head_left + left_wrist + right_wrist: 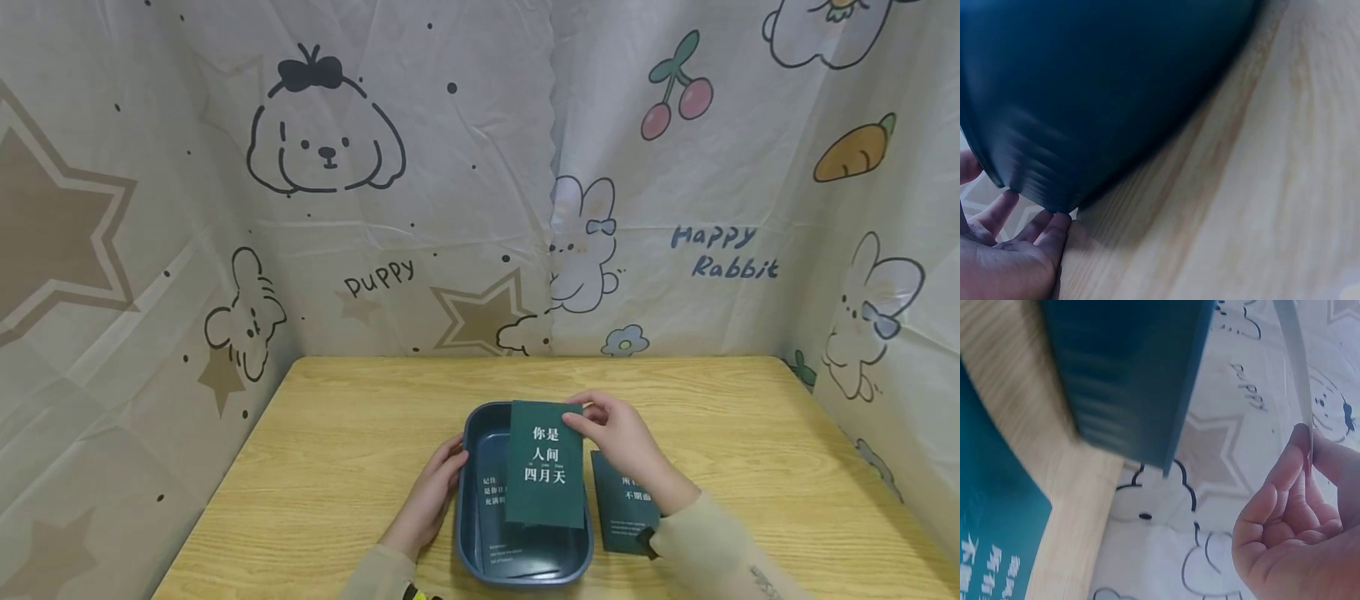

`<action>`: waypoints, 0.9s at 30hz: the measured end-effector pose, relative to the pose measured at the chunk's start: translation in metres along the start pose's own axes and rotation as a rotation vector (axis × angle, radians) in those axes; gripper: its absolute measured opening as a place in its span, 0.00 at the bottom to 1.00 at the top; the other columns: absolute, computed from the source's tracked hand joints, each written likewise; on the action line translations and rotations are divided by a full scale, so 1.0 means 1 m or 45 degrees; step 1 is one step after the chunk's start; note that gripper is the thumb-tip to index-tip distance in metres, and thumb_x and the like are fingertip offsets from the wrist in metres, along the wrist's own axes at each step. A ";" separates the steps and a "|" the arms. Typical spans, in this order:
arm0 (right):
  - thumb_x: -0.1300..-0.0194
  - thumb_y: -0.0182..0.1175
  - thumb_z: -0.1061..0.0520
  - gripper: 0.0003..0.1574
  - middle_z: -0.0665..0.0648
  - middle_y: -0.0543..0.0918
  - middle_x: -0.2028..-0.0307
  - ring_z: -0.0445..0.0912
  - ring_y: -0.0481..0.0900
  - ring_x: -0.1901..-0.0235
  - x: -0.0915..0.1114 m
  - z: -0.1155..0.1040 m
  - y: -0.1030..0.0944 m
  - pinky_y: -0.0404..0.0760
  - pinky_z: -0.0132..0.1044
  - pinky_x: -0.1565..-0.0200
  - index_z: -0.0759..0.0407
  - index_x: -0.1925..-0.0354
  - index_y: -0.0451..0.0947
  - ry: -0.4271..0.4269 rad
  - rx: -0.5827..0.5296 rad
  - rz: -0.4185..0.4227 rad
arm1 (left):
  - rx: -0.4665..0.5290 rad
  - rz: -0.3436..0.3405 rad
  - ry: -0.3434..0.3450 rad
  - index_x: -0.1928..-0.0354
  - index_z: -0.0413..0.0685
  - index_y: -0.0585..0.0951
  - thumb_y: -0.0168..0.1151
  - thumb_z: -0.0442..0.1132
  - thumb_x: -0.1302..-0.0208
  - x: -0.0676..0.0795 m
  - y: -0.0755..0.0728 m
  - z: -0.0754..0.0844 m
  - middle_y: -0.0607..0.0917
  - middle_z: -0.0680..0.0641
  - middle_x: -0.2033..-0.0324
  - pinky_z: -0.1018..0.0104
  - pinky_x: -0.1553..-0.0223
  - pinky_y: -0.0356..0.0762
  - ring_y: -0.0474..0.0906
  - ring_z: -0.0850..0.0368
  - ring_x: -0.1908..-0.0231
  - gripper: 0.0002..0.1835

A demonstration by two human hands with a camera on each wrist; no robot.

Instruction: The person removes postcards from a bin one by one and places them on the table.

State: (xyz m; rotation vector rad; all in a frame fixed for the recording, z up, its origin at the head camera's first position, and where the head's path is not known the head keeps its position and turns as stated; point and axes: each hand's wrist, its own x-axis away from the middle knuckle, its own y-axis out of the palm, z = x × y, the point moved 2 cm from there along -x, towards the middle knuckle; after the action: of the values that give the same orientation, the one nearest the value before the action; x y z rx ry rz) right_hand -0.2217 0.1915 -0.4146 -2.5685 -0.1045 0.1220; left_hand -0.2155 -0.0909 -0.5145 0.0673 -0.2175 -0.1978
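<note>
Green card [545,504] is pinched at its corner by the right hand [621,437]; the left hand's [433,497] loose fingers touch the tray [491,450].

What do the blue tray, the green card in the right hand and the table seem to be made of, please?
Blue tray: perhaps plastic or coated metal, smooth, with a soft sheen.
Green card: likely stiff paper, matte; nearly edge-on in the right wrist view, it looks thin and gently curved.
Table: wood or wood-look laminate, low sheen, with streaky grain showing.
</note>
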 end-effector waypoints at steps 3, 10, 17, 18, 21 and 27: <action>0.28 0.65 0.50 0.20 0.52 0.85 0.69 0.46 0.80 0.64 0.002 0.004 -0.011 0.77 0.38 0.61 0.56 0.42 0.81 0.003 0.018 0.022 | -0.007 0.008 -0.002 0.20 0.44 0.59 0.48 0.50 0.20 0.001 0.000 0.001 0.58 0.34 0.22 0.41 0.21 0.51 0.52 0.35 0.22 0.33; 0.25 0.61 0.47 0.23 0.54 0.82 0.67 0.49 0.77 0.63 0.004 0.017 -0.037 0.76 0.40 0.56 0.58 0.39 0.78 0.033 0.079 0.061 | -0.023 0.014 -0.007 0.21 0.46 0.59 0.48 0.51 0.20 0.001 0.000 0.001 0.58 0.35 0.22 0.42 0.21 0.51 0.53 0.36 0.21 0.33; 0.23 0.59 0.47 0.24 0.54 0.81 0.69 0.48 0.75 0.66 0.007 0.041 -0.057 0.72 0.38 0.63 0.61 0.39 0.77 0.074 0.130 0.056 | -0.045 0.004 -0.007 0.20 0.46 0.59 0.49 0.53 0.21 0.001 -0.001 0.001 0.57 0.35 0.21 0.41 0.21 0.51 0.52 0.36 0.21 0.34; 0.23 0.59 0.47 0.24 0.54 0.80 0.68 0.49 0.74 0.66 0.007 0.044 -0.059 0.71 0.38 0.63 0.61 0.39 0.77 0.085 0.129 0.051 | -0.045 0.003 -0.007 0.20 0.46 0.59 0.49 0.53 0.21 0.001 -0.001 0.001 0.57 0.35 0.21 0.41 0.21 0.50 0.51 0.35 0.21 0.34; 0.23 0.59 0.47 0.26 0.57 0.83 0.65 0.50 0.75 0.64 0.011 0.053 -0.065 0.72 0.39 0.64 0.63 0.38 0.77 0.110 0.140 0.030 | -0.045 0.002 -0.008 0.20 0.46 0.59 0.49 0.53 0.21 0.001 -0.001 0.001 0.57 0.34 0.21 0.41 0.21 0.50 0.51 0.35 0.21 0.34; 0.23 0.58 0.46 0.28 0.68 0.85 0.48 0.54 0.83 0.51 0.017 0.071 -0.072 0.83 0.52 0.52 0.66 0.38 0.76 0.141 0.193 -0.011 | -0.035 0.005 -0.014 0.20 0.46 0.59 0.50 0.53 0.21 0.001 -0.001 0.001 0.57 0.35 0.21 0.42 0.21 0.51 0.52 0.36 0.21 0.34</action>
State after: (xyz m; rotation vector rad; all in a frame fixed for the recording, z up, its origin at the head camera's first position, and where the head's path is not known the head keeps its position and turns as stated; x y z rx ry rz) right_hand -0.2161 0.2912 -0.4364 -2.4174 -0.0623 -0.0150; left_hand -0.2147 -0.0918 -0.5132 0.0382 -0.2257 -0.1972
